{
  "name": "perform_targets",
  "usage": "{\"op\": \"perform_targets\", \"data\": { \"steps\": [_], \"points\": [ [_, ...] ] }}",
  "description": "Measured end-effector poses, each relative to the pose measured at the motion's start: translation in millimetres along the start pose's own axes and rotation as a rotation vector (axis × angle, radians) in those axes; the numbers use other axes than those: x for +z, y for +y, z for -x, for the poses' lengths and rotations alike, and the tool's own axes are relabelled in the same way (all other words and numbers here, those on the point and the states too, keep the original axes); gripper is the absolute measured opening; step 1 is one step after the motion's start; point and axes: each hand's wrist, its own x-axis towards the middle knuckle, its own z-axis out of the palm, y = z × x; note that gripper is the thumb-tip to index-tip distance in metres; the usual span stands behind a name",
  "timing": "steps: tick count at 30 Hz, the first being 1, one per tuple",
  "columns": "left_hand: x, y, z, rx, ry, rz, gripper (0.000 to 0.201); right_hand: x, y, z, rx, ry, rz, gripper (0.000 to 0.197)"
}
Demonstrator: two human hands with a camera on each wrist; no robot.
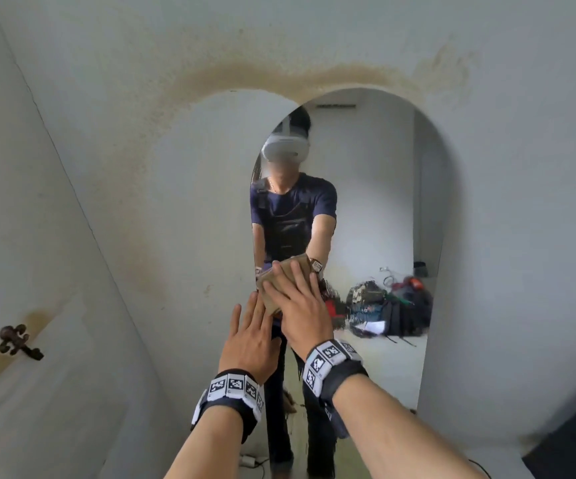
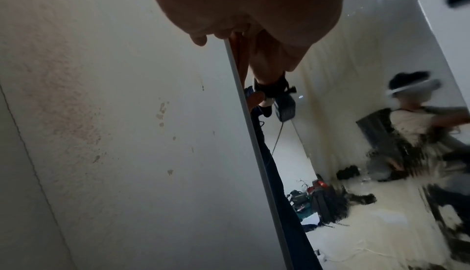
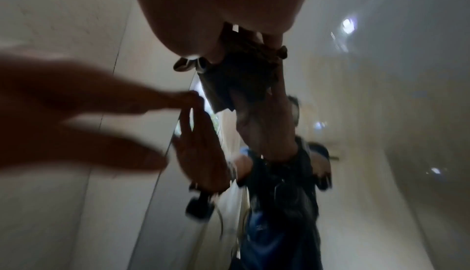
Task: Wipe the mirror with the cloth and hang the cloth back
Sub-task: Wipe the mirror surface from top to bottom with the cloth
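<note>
Cloth (image 1: 281, 286), brown and folded, flat on the mirror (image 1: 366, 216) near its left edge. Pressed there under straight fingers of the right hand (image 1: 300, 312). Left hand (image 1: 250, 337) flat and holding nothing, touching that left edge just below.

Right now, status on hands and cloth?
Right hand flat, pressing cloth on mirror. Left hand open at mirror's edge. Nothing in the way.

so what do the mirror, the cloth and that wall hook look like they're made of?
Mirror: frameless polished glass, going by its sharp reflection and thin bare edge.
Cloth: tan woven fabric, folded, matte; the right hand presses it flat on the glass.
Wall hook: probably cast metal, dark with a rusty look and a brown stain on the wall around it.
</note>
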Motion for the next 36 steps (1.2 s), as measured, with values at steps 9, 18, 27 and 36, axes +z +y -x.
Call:
{"op": "perform_targets", "data": {
  "steps": [9, 18, 27, 36],
  "points": [
    [9, 20, 5, -0.091, -0.019, 0.081, 0.079, -79, 26, -1, 0.180, 0.405, -0.340, 0.062],
    [16, 21, 4, -0.118, -0.011, 0.123, 0.079, -90, 100, -66, 0.062, 0.262, -0.042, 0.070],
    [59, 16, -2, -0.084, 0.272, 0.140, 0.067, 53, 91, 85, -0.090, 0.145, 0.004, 0.080],
    [131, 11, 9, -0.043, 0.539, 0.018, 0.066, 100, 72, 162, -0.076, 0.379, -0.115, 0.061]
  ]
}}
